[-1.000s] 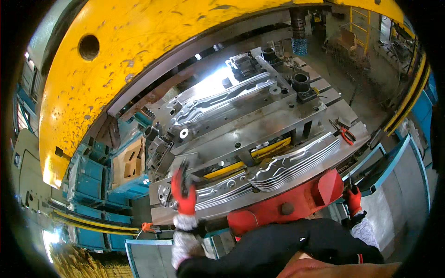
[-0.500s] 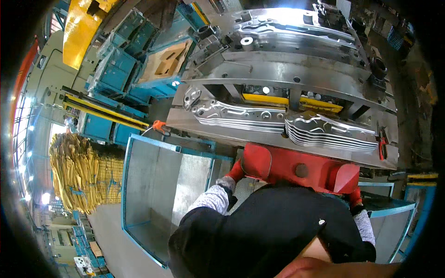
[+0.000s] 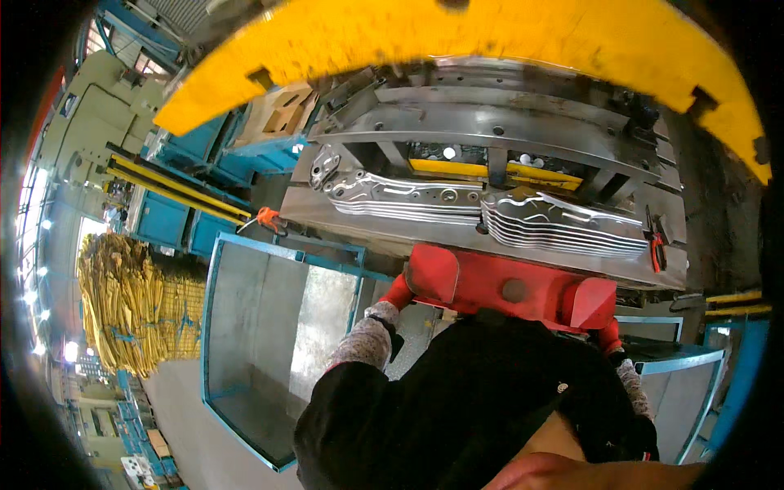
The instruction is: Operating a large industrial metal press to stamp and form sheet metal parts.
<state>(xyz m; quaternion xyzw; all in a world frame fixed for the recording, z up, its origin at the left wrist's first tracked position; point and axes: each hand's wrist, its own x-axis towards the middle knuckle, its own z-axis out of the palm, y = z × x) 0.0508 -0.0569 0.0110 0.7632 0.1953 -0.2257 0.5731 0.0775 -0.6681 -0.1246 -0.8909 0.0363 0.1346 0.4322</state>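
A red metal control box (image 3: 512, 290) with two curved side guards and a round hole stands right in front of me. My left hand (image 3: 398, 292), in a red glove, reaches in behind the guard at its left end. My right hand (image 3: 609, 336), gloved in red too, is at the right end. The fingers of both hands are hidden by the guards. Just beyond the box, two stacks of long shaped metal parts lie side by side on the press bed: a left stack (image 3: 408, 200) and a right stack (image 3: 563, 224).
A yellow press beam (image 3: 457, 33) spans the top of the view, over the steel die (image 3: 490, 118). Red-handled pliers (image 3: 657, 251) lie at the bed's right end. A blue-framed metal bin (image 3: 253, 327) stands to my left, an orange-handled tool (image 3: 268, 219) beyond it.
The yellow beam has come down across the far part of the die, hiding the parts there. Both hands stay at the red box; the view has shifted slightly.
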